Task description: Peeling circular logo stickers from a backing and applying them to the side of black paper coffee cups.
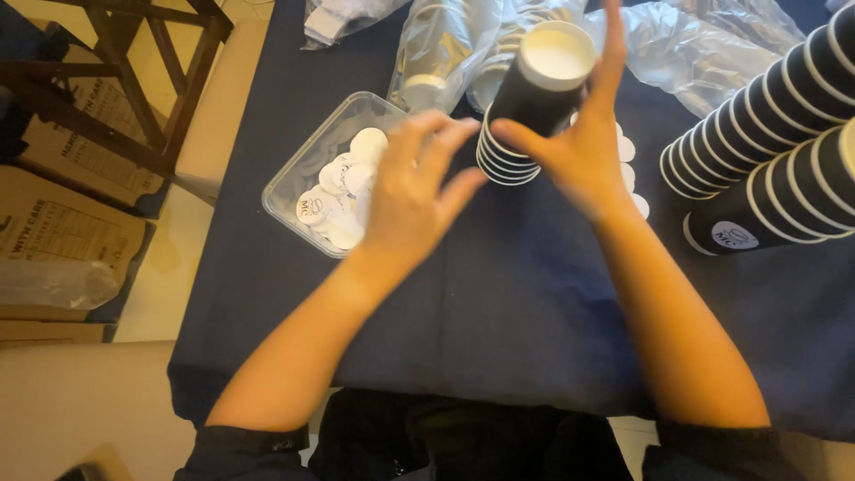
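Note:
A short stack of black paper cups (534, 98) with white rims stands on the dark blue tablecloth (517, 294), its white base facing up. My right hand (579, 142) cups the stack from the right, thumb against its lower side and fingers up behind it. My left hand (414, 191) hovers just left of the stack with its fingers spread, holding nothing. Under and left of that hand sits a clear plastic tub (303, 165) with several round white stickers (343, 183) in it.
Two long stacks of black cups (775, 134) lie on their sides at the right. Crumpled clear plastic bags (704, 44) lie at the table's far edge. More white stickers (631, 169) lie behind my right hand. A wooden stool (134, 80) and cardboard boxes (62, 232) stand on the left.

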